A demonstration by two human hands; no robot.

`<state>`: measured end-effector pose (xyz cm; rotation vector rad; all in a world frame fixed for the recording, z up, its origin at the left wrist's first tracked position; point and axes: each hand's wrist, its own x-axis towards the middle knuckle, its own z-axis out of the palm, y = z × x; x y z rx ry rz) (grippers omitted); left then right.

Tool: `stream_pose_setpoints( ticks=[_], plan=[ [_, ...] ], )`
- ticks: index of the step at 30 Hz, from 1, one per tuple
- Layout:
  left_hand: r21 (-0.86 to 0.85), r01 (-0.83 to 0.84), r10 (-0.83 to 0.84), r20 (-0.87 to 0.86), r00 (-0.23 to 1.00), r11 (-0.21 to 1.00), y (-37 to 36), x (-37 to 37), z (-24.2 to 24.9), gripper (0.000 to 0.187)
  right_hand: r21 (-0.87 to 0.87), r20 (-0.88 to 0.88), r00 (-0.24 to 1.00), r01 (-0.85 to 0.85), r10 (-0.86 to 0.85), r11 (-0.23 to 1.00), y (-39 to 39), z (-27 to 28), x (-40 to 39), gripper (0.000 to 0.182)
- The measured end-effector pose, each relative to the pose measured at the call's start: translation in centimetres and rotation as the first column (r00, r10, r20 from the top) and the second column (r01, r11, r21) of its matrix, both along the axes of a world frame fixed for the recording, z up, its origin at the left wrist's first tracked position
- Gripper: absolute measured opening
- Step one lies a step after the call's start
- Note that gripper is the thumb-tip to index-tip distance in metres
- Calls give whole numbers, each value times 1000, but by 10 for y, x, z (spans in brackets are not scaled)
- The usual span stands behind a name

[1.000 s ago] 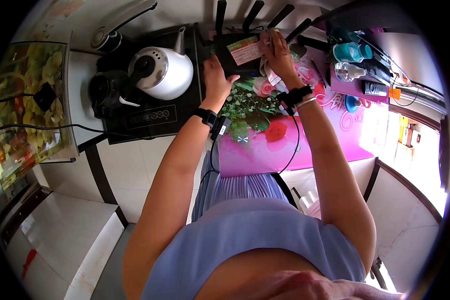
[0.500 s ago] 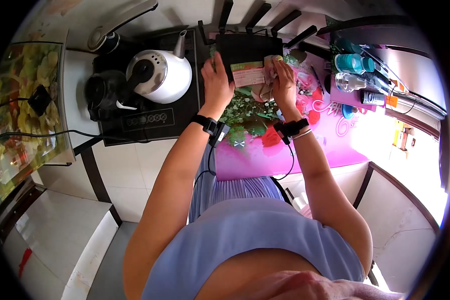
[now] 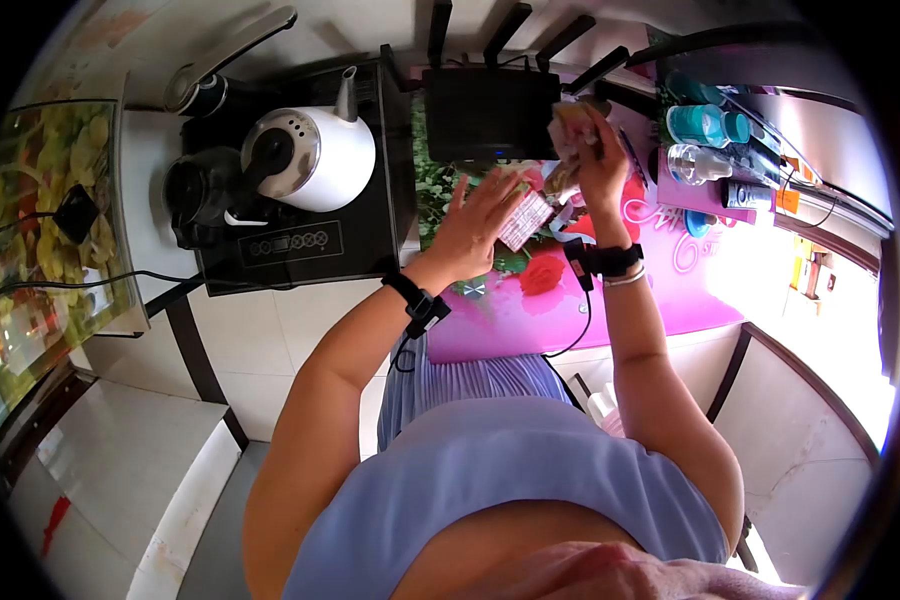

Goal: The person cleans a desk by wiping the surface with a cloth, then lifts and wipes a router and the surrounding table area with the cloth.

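My left hand (image 3: 475, 225) is at a small printed box (image 3: 526, 222) with white and reddish sides, its fingers along the upper edge and the thumb on the near side. The box is tilted above the floral pink table cover (image 3: 510, 320), and part of it is hidden by the fingers. In my right hand (image 3: 603, 170) is a crumpled light-coloured cloth (image 3: 570, 130), bunched in the fingers, just right of a black router (image 3: 493, 115) with several antennas. A small blue light shows on the router's front edge.
A white kettle (image 3: 335, 155) stands on a black cooktop (image 3: 370, 240) to the left, beside a dark glass pot (image 3: 195, 195). Bottles (image 3: 705, 125) lie on the right, near a pen (image 3: 633, 160). A cable crosses the left side.
My left hand has moved right and nearer to me, onto the box, which has come away from the router and turned. The right hand has lifted the cloth off it to the right.
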<state>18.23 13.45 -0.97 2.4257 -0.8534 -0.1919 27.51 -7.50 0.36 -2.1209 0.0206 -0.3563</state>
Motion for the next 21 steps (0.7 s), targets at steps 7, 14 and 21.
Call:
stream_pose_setpoints(
  ticks=[7,14,21],
  plan=[
    [-224,-637,667,99,738,738,16,50,-47,87,-351,117,975,-136,187,927,32,-38,55,48],
    [-327,-646,680,-12,733,690,14,52,-60,89,-391,138,916,-300,377,870,56,-42,21,48],
    [-274,-664,685,-25,728,696,15,51,-58,87,-286,207,943,-195,259,938,53,-30,53,42]
  ],
)
